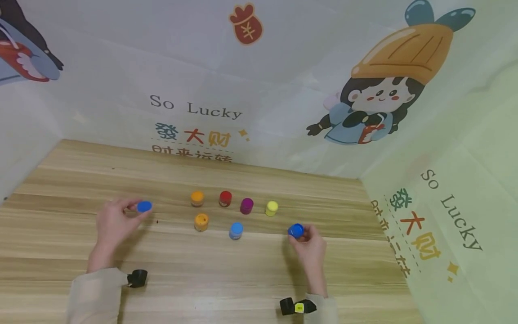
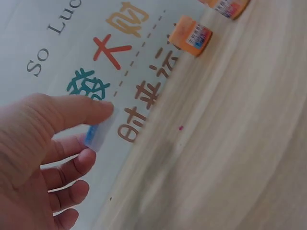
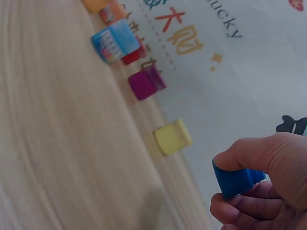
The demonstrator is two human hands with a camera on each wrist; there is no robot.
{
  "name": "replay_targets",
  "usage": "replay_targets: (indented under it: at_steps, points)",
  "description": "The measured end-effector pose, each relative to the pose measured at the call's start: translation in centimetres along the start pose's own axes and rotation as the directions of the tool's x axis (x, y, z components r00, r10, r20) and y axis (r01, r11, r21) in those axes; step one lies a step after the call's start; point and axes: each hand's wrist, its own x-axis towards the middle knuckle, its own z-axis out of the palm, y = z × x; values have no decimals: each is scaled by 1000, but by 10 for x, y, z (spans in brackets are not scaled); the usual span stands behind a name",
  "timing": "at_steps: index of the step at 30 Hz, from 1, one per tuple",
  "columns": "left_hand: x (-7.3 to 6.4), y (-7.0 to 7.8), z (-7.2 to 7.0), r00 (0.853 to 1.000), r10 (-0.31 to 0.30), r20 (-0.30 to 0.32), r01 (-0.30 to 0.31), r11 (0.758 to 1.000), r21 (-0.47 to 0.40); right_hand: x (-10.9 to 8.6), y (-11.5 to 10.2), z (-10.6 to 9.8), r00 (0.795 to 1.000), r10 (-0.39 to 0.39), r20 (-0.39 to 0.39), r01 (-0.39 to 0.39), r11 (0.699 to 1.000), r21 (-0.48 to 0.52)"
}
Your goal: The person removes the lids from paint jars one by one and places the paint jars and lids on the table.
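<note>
The dark blue jar (image 1: 296,231) was up over the counter (image 1: 194,276), pinched in your right grip (image 1: 312,246), while your left grip (image 1: 115,221) pinched a blue lid (image 1: 144,206), well apart from it, with little colored jars (image 1: 247,206) between them.

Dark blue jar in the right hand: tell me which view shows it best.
The right wrist view. The dark blue jar looks largest there, side-on, though the right hand covers part. The head view shows it smaller, from above; the left wrist view doesn't show it.
</note>
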Motion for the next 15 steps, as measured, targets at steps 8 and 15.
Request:
replay_targets:
  at_steps: [8,15]
  points:
    - [-5,-9,1,991,-88,98,80,993,84,0,19,5,999,17,35,-13,993,-116]
    - [-7,-15,1,982,-125,140,109,987,115,0,22,3,997,55,62,-47,991,-128]
